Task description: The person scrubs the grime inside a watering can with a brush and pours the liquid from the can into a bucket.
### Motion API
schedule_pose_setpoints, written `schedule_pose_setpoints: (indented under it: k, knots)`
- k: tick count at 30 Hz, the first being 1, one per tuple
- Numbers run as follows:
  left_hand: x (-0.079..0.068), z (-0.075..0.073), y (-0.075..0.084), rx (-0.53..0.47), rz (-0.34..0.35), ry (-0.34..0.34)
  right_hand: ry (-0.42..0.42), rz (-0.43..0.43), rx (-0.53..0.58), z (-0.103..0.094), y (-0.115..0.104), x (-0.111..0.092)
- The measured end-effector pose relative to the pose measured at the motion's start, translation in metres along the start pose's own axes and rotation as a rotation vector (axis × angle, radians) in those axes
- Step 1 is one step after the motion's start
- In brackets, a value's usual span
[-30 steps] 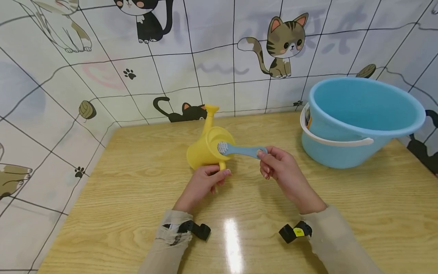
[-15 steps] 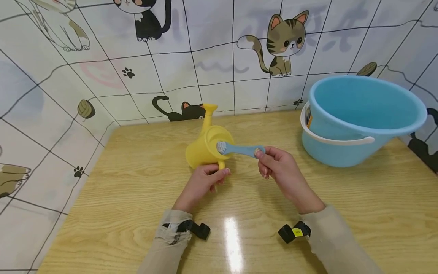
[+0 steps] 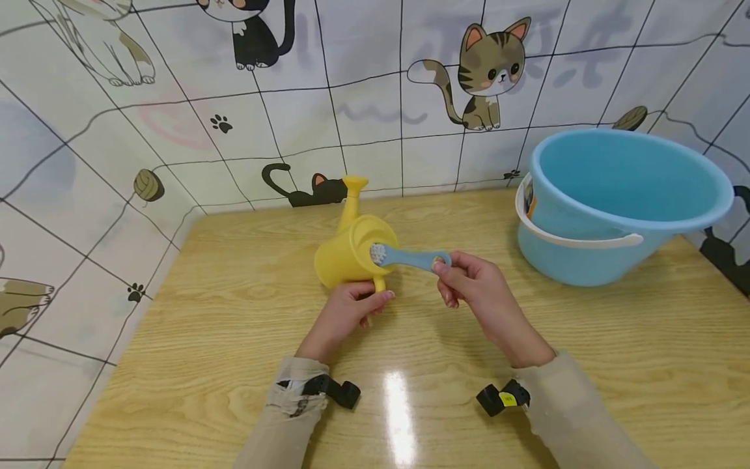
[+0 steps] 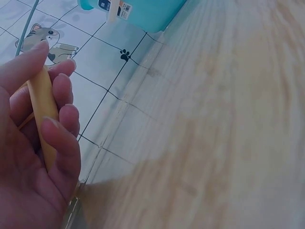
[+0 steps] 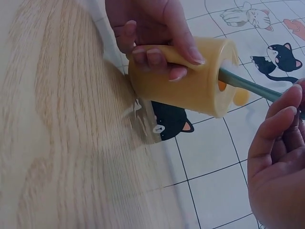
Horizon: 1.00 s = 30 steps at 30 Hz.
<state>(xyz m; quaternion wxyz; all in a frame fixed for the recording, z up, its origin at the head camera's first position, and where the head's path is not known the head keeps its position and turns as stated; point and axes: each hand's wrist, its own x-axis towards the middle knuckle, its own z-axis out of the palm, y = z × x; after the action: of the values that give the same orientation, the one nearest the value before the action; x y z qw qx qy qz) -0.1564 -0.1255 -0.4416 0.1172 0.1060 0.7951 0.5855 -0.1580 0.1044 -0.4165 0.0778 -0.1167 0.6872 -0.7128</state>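
In the head view, a yellow toy watering can [image 3: 335, 262] is tilted, its spout toward the back wall and its round opening facing right. My left hand [image 3: 347, 314] grips its handle; the left wrist view shows fingers curled round that yellow handle [image 4: 44, 98]. A blue brush [image 3: 415, 258] with white bristles is pinched at its handle end between the thumb and fingers of my right hand [image 3: 483, 299]. Its bristle head lies at the can's opening. From the right wrist, the brush handle [image 5: 252, 86] reaches into the opening, hiding the bristles' exact contact.
A large light-blue bucket [image 3: 586, 260] with a white handle [image 3: 577, 241] stands at the back right of the wooden table [image 3: 234, 352]. Behind the table, a white cat-patterned wall covering [image 3: 375, 98] rises along the back and sides.
The watering can and the brush have shifted slightly left, the can's spout leaning a little further left. My right hand has moved slightly left with the brush; both grips are unchanged.
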Motion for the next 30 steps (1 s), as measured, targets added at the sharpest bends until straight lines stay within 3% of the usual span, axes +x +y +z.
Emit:
schedule_pose_setpoints:
  k: [4,10,14,22,27,30]
  knots:
    - [0.0,0.001,-0.004,-0.005,-0.004,0.002,-0.021,0.004,-0.028,0.001,0.002,-0.001]
    - [0.01,0.005,-0.027,0.017,0.009,-0.003,-0.056,0.059,-0.102,0.008,0.005,-0.004]
    - [0.011,0.008,-0.03,0.026,0.032,-0.002,-0.054,0.052,-0.112,0.004,0.004,-0.004]
    - [0.011,0.005,-0.023,0.002,0.018,0.01,-0.039,0.016,-0.075,-0.006,-0.001,0.0]
    - [0.003,0.004,-0.007,0.007,0.011,-0.008,-0.054,-0.044,-0.011,-0.009,-0.001,0.0]
    - [0.0,0.004,0.001,0.015,0.011,-0.013,-0.067,-0.032,-0.007,-0.007,0.0,0.0]
